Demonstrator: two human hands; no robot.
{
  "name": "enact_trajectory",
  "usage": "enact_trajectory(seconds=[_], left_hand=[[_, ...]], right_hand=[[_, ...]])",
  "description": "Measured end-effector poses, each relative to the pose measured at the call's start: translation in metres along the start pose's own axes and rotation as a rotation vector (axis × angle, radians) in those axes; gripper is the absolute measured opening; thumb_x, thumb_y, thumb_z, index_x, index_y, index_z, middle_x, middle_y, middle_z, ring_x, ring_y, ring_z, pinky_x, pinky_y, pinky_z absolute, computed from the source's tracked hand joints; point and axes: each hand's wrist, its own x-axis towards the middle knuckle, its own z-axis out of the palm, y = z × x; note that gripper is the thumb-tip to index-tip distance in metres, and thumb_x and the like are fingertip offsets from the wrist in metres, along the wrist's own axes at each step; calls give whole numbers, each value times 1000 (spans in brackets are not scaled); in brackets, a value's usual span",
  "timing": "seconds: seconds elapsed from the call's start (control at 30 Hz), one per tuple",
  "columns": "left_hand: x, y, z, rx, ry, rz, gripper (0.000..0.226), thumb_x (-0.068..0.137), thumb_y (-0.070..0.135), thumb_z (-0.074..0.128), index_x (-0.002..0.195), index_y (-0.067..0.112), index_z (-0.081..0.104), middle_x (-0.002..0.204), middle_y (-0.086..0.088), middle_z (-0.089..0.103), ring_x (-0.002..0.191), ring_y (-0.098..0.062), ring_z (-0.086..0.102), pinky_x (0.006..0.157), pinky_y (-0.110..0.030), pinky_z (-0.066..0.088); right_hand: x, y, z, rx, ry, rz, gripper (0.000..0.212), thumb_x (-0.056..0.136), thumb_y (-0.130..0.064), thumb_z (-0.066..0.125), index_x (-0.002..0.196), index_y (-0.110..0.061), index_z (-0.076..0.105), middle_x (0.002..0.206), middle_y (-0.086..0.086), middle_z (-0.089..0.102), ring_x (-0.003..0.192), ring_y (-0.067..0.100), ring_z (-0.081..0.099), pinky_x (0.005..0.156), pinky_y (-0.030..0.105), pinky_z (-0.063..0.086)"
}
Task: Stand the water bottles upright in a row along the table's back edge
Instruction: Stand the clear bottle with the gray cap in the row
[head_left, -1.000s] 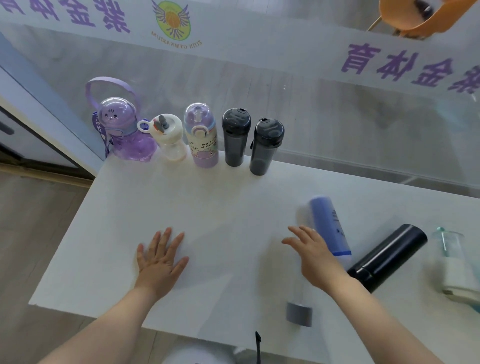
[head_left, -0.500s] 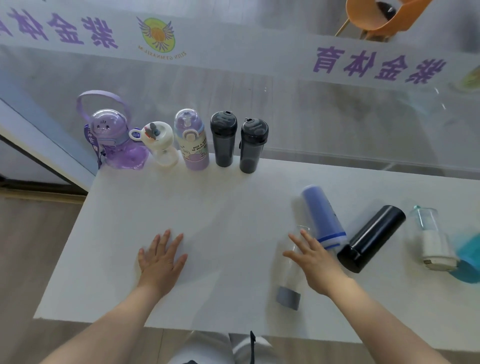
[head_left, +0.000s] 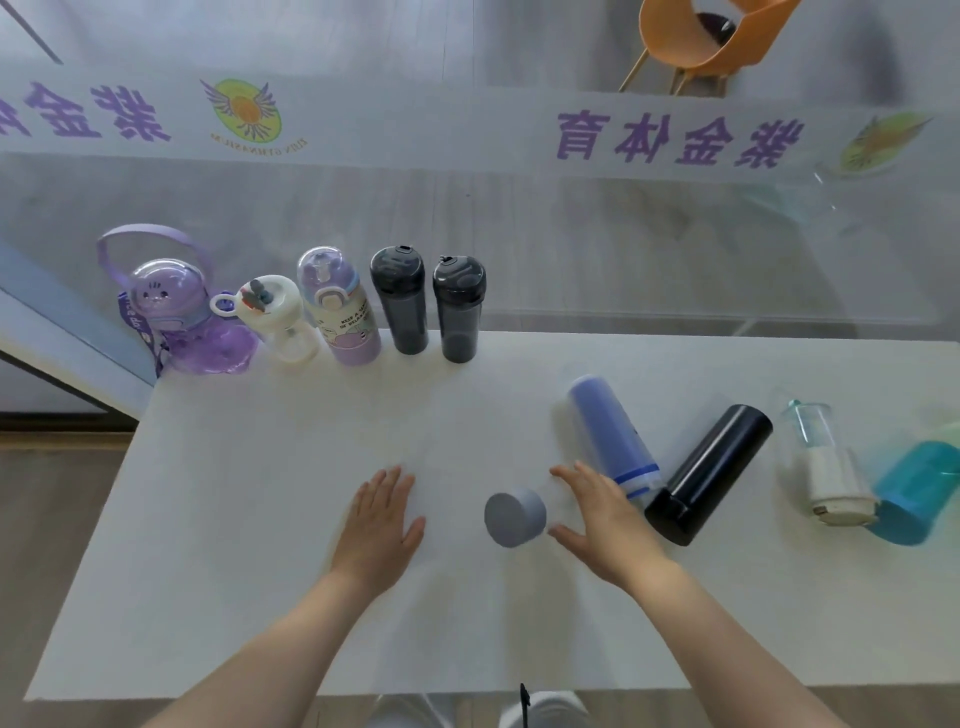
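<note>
Along the back edge of the white table (head_left: 249, 571), at the left, stand a purple bear bottle (head_left: 179, 322), a white bottle (head_left: 275, 322), a lilac bottle (head_left: 340, 312) and two dark grey bottles (head_left: 400, 301) (head_left: 460, 312). A blue bottle (head_left: 610, 434), a black bottle (head_left: 709, 473), a clear bottle with a white cap (head_left: 826, 467) and a teal bottle (head_left: 911, 491) lie on their sides at the right. My right hand (head_left: 605, 519) curls around the see-through body of a clear bottle, whose grey cap (head_left: 514, 512) tilts up toward me. My left hand (head_left: 379, 519) rests flat on the table, fingers apart.
A glass wall with purple lettering runs right behind the table's back edge. An orange chair (head_left: 696, 41) stands beyond the glass. The back edge to the right of the dark grey bottles has no bottles standing on it.
My right hand has closed around the clear bottle and tipped its grey cap up off the table. My left hand has stayed flat. The view has shifted to the right.
</note>
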Motion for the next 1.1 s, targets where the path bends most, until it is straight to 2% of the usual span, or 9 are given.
enact_trajectory(seconds=[0.13, 0.27, 0.37, 0.43, 0.57, 0.67, 0.8, 0.93, 1.1], left_hand=[[23, 45, 8, -47, 30, 24, 61, 99, 38, 40, 151, 16, 18, 162, -6, 7, 149, -22, 2, 119, -35, -3], [48, 76, 20, -64, 41, -29, 64, 98, 40, 37, 152, 16, 13, 162, -7, 3, 149, -23, -1, 120, -37, -1], [54, 89, 32, -46, 65, -104, 75, 88, 50, 19, 151, 10, 17, 160, -11, 11, 148, -28, 9, 120, -41, 6], [54, 93, 40, -38, 103, -129, 75, 86, 49, 19, 150, 9, 24, 159, -12, 19, 147, -30, 16, 119, -43, 11], [54, 94, 48, -5, 150, -149, 70, 88, 46, 26, 150, 12, 26, 158, -10, 22, 146, -27, 18, 119, -40, 8], [56, 95, 48, 2, 156, -162, 71, 86, 45, 28, 149, 13, 28, 158, -8, 23, 146, -25, 19, 119, -38, 7], [57, 96, 46, 17, 157, -171, 70, 84, 43, 32, 148, 13, 32, 157, -8, 28, 144, -25, 25, 117, -37, 10], [58, 94, 46, 20, 146, -161, 69, 82, 42, 36, 145, 13, 36, 154, -10, 33, 142, -27, 29, 116, -38, 14], [58, 93, 46, -2, 167, -147, 69, 81, 40, 39, 145, 13, 37, 154, -9, 33, 142, -27, 29, 115, -39, 15]], right_hand=[[2, 12, -15, 209, -2, 7, 69, 85, -48, 65, 142, -31, 30, 142, -9, 44, 124, 12, 47, 100, 28, 41], [7, 28, -20, 308, 1, -33, 63, 86, -43, 66, 138, -22, 37, 133, -6, 47, 120, 9, 47, 102, 30, 41], [10, 36, -20, 348, 15, -85, 60, 85, -38, 68, 137, -22, 41, 128, -7, 47, 117, 3, 45, 103, 25, 39], [12, 41, -22, 362, 21, -114, 58, 84, -37, 69, 134, -23, 43, 124, -9, 48, 113, 2, 47, 102, 25, 40], [23, 51, -28, 223, 69, -245, 64, 80, -41, 72, 132, -16, 44, 127, -2, 48, 120, 13, 44, 103, 24, 36], [36, 51, -32, 93, 114, -311, 59, 79, -45, 71, 127, -17, 51, 118, 0, 55, 111, 18, 48, 96, 25, 36], [59, 46, -36, 68, 138, -358, 53, 76, -44, 72, 119, -16, 58, 107, -1, 61, 99, 14, 49, 87, 27, 34], [88, 39, -41, -23, 171, -363, 49, 73, -45, 73, 106, -10, 61, 91, 4, 62, 91, 27, 57, 91, 34, 37], [129, 20, -52, -6, 236, -385, 61, 70, -39, 80, 114, -3, 58, 86, 4, 59, 90, 30, 56, 98, 44, 38]])
